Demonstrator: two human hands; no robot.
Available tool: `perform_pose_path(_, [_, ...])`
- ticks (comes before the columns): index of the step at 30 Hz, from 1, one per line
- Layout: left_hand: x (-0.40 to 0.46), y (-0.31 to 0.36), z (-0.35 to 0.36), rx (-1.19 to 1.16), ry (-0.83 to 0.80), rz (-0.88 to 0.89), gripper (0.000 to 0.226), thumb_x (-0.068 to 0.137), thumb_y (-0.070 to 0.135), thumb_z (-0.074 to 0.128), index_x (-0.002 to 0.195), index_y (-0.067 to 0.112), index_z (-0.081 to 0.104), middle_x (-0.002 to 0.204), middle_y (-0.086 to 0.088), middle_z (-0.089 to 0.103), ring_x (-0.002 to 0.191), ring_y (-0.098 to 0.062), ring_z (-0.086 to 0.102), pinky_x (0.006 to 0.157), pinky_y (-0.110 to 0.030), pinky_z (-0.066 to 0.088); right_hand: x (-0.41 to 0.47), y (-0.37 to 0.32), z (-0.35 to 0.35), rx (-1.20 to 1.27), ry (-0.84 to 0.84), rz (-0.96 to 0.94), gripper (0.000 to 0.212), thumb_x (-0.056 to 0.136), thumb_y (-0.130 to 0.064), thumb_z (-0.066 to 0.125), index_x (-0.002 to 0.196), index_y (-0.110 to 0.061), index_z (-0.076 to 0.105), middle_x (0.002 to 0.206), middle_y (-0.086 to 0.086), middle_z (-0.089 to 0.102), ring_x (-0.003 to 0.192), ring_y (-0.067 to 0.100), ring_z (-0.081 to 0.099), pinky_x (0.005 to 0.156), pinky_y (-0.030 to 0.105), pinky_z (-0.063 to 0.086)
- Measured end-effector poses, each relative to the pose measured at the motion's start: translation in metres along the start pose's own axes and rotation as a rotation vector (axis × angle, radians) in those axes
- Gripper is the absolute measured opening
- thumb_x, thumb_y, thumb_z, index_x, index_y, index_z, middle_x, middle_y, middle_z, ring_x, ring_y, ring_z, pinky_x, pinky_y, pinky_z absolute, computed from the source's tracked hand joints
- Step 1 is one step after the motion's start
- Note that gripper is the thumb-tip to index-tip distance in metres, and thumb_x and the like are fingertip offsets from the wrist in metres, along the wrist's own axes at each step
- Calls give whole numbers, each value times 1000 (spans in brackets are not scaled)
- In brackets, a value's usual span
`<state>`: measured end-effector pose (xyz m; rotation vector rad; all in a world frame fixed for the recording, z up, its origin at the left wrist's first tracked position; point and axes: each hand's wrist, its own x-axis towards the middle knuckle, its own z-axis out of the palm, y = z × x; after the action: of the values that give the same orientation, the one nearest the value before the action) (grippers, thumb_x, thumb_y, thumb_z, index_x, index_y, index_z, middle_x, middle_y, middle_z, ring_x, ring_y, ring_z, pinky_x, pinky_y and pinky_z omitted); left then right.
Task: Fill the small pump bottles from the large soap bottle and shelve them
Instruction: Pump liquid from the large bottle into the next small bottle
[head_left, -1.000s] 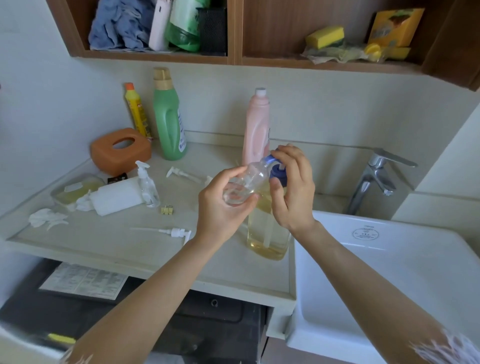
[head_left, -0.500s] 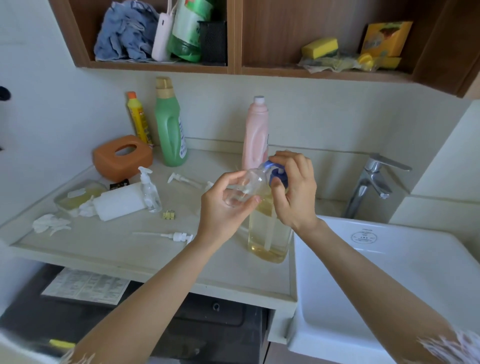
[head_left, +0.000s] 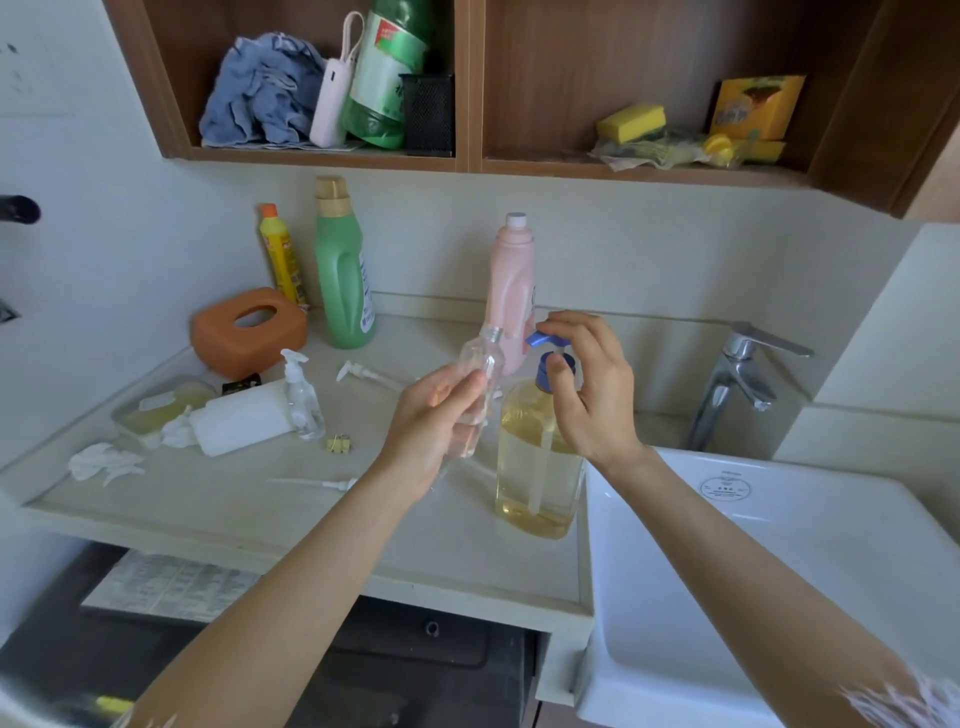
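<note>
Left hand (head_left: 436, 415) up over the surface (head_left: 223, 499), fingers (head_left: 467, 387) and thumb curled round the lower half of a small clear bottle (head_left: 480, 382). The bottle is open-necked and tilted, mouth toward one o'clock, close to the blue pump (head_left: 543, 345) of the soap bottle (head_left: 537, 467). The bottle's base sits in the palm; its neck pokes out clear above the fingertips.

Right hand (head_left: 592, 395) arches over the pump: forefinger lies across the top of the blue head, thumb against the blue collar below, the other fingers loosely curled behind. Nozzle points to nine o'clock, at the small bottle's mouth, a small gap between them.

The soap bottle stands upright at the surface's right edge, just beside the white sink (head_left: 779, 545), holding amber liquid, dip tube visible inside. Behind it, at twelve o'clock, a pink bottle (head_left: 511, 291).

Off at nine o'clock, another small pump bottle (head_left: 301, 397) stands capped beside a white roll (head_left: 239, 418). Two loose pump heads lie on the surface: one (head_left: 358, 371) near the green bottle (head_left: 343, 280), one (head_left: 327, 484) near the left wrist. An orange tissue box (head_left: 249, 330) and a yellow bottle (head_left: 280, 257) sit toward the wall. The shelf (head_left: 322, 156) runs overhead at twelve o'clock, with a blue cloth (head_left: 260, 93) bundled in it.
</note>
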<state>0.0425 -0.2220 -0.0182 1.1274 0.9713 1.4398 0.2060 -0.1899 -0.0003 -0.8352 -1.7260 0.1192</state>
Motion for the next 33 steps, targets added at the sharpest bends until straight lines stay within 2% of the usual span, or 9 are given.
perform_pose_path(3, [6,19,-8,-61,-79,27,16,82,29,67,95,23,74,87,4,73,77,-12,67,63,-27,53,2,0,1,-2,15,2,34,86,-17,40,98,-2,69,108,13,63,100,26,58,80,0,34])
perform_pose_path(6, [9,41,-14,-153,-166,41,32,83,28,61,113,17,65,99,0,74,90,-11,69,67,-28,56,1,0,2,-1,15,2,34,86,-17,40,98,-2,69,108,12,63,101,27,58,79,0,35])
perform_pose_path(10, [5,68,-7,149,-65,239,53,76,18,76,124,11,56,114,-5,68,110,-19,63,95,-30,50,0,0,3,3,14,-2,34,86,-17,40,98,-3,68,109,12,62,104,30,57,79,0,35])
perform_pose_path(12, [1,83,-5,135,-84,261,46,74,15,77,117,13,60,103,-1,71,103,-18,66,91,-30,51,0,0,2,2,12,-1,34,86,-17,40,98,-3,68,110,11,62,104,29,57,79,0,35])
perform_pose_path(14, [-3,97,-5,44,-199,219,32,77,13,69,109,16,64,96,2,73,93,-17,68,85,-31,54,-1,1,2,-2,7,1,34,86,-17,40,99,-4,68,110,10,62,104,29,57,80,1,36])
perform_pose_path(20, [-16,123,5,114,-229,280,34,76,17,72,109,15,63,94,4,74,89,-14,69,78,-25,54,-3,1,2,1,-10,8,34,86,-15,41,105,-3,67,116,10,59,109,27,55,79,2,36])
perform_pose_path(25, [-17,121,3,47,-190,263,32,74,17,74,105,16,65,94,2,74,92,-16,69,90,-40,50,-4,0,-1,-33,-32,2,31,86,-7,45,107,-3,67,117,10,59,111,26,54,82,0,33])
perform_pose_path(29, [-16,99,0,163,-107,299,43,63,31,81,103,22,66,96,10,74,96,-9,68,81,-24,54,-2,0,-5,-38,-63,-12,31,88,-8,44,107,-4,68,119,10,60,115,26,53,84,1,33])
perform_pose_path(33, [-15,45,0,456,56,330,32,76,14,79,96,32,62,93,17,66,80,8,64,71,-8,47,-2,0,-7,-49,-73,-12,30,88,-6,45,108,-4,68,119,9,61,118,26,52,86,2,33])
